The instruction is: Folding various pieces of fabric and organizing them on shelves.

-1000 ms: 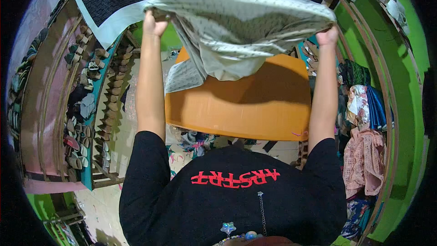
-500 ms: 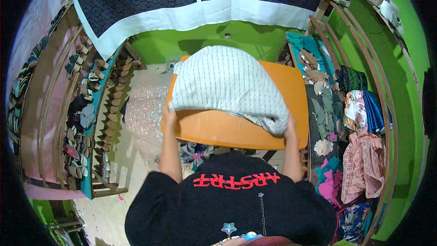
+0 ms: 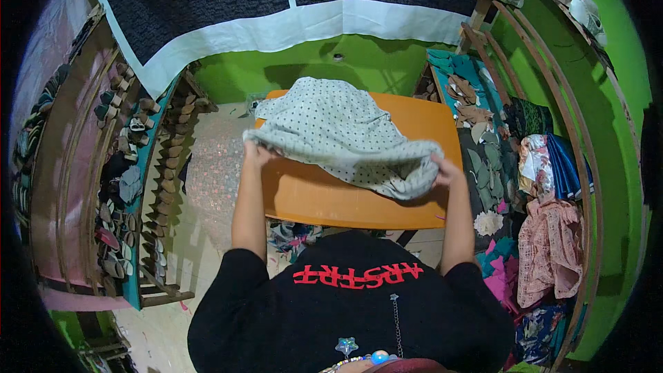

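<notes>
Left hand (image 3: 261, 153): one, closed on the near left edge of the cloth. Right hand (image 3: 447, 171): one, gripping the bunched right end. Cloth (image 3: 331, 121): one, pale, dark-dotted, rumpled, over the orange table (image 3: 311, 200), near edge folded between the hands. Change: domed and billowing half a second ago, now lower and creased; judged partly settled, not flat, both ends still under control.

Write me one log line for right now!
cloth: dotted, rumpled, over orange table | left hand: holding its left end | right hand: holding its right end
</notes>
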Available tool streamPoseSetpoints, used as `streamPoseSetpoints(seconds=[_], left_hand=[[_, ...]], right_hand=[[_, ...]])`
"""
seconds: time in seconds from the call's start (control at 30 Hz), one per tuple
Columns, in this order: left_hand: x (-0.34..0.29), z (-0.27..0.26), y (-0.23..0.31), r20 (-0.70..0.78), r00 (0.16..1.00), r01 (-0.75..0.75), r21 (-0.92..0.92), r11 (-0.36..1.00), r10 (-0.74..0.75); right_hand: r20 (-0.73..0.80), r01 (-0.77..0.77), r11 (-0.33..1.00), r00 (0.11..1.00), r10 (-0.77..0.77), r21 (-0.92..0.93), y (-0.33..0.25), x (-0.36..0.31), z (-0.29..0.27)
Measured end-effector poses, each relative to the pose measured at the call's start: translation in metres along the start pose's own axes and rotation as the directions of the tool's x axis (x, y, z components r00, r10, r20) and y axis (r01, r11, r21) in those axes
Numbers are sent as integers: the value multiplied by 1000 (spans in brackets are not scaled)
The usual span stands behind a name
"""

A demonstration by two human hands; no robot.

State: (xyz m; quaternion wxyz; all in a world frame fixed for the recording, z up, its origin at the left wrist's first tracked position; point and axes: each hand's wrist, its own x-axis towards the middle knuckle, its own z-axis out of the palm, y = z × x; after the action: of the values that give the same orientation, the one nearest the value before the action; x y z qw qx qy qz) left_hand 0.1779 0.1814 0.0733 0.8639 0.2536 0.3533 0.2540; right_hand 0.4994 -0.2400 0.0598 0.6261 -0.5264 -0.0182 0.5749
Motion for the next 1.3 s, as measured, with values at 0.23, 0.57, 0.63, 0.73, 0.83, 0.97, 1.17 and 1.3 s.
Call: streamPoseSetpoints(seconds=[0.23,0.57,0.63,0.73,0.83,0.97,1.17,1.3], left_hand=[[18,201,122,336,803,-414,-279,866,492],[-119,252,226,323,258,-820,-426,383,911],[-132,227,224,264,308,-855,-345,387,914],[-120,196,226,273,441,-765,-383,517,855],[-96,179,213,425,466,-671,-403,623,776],[-84,166,198,308,497,-730,-357,583,811],[-42,88,181,837,183,-613,-313,726,516],[-32,-5,58,257,748,-633,-2,774,612]], right_hand=[[-272,763,523,633,-725,380,-234,9,52],[-133,963,260,249,-959,-69,-288,-119,111],[-127,864,331,306,-944,-379,-262,-123,116],[-40,697,491,555,-831,-523,-245,-123,80],[57,773,515,572,-818,-371,-212,-148,99],[52,880,471,474,-879,-65,-182,-163,75],[114,821,564,554,-825,87,-33,-188,94],[180,216,790,974,-135,-574,79,-124,92]])
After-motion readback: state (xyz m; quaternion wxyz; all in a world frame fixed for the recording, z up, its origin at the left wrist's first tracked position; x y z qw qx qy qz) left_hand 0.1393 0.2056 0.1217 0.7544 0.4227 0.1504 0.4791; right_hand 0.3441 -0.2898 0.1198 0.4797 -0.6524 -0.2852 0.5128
